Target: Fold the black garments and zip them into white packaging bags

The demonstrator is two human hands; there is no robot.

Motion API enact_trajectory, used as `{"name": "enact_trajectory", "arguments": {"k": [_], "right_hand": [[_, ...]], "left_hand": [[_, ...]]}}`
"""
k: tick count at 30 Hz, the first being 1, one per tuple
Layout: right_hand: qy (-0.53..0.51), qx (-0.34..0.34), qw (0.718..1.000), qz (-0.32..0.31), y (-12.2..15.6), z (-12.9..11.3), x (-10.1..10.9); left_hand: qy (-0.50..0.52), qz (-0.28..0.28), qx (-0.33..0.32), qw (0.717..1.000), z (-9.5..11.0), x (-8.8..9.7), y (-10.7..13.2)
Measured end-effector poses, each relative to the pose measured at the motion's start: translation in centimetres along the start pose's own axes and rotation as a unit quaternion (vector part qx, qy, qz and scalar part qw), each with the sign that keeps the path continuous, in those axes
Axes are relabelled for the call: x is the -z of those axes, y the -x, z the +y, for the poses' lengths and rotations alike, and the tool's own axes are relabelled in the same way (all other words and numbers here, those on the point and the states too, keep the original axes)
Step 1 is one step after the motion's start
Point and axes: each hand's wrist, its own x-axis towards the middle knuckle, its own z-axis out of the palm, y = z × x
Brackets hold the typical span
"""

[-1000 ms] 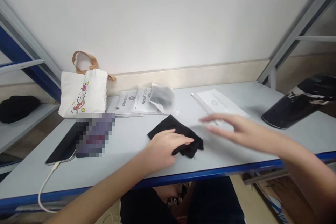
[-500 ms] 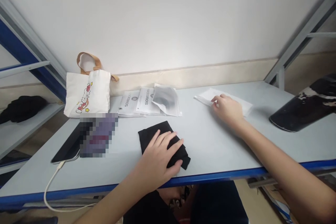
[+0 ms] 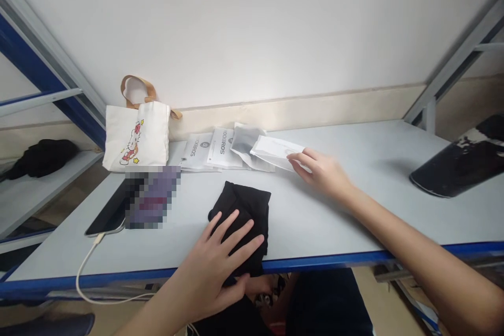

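I have my left hand (image 3: 220,262) spread over the folded black cloth (image 3: 250,200) at the desk's front edge (image 3: 323,261); my right hand (image 3: 323,170) pinches a translucent white pouch (image 3: 273,151) near the printed pouches (image 3: 216,153) by the wall (image 3: 275,37).

Dorm-like living quarters: metal-framed desk (image 3: 185,236), tote bag (image 3: 151,136), cabled phone (image 3: 108,215).
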Motion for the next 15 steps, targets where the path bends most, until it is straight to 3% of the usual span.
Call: {"name": "enact_trajectory", "arguments": {"k": [2, 7, 9, 12, 15], "right_hand": [[0.016, 0.010, 1.000, 0.010, 0.0, 0.0, -0.1], [0.021, 0.018, 1.000, 0.010, 0.1, -0.2, 0.1], [0.014, 0.024, 1.000, 0.004, 0.1, -0.4, 0.1], [-0.022, 0.034, 0.999, -0.015, 0.0, -0.9, 0.1], [-0.090, 0.021, 0.995, -0.045, -0.3, -1.5, 0.6]], "left_hand": [[-0.024, 0.022, -0.022, 0.999, 0.0, -0.6, 0.4], [-0.045, 0.207, -0.063, 0.975, 1.2, -2.5, 1.7], [-0.028, 0.249, -0.079, 0.965, 1.5, -2.6, 2.0], [-0.020, 0.281, -0.101, 0.954, 1.5, -1.1, 1.1], [-0.043, 0.356, -0.122, 0.926, 1.0, 1.5, -1.9]]}}
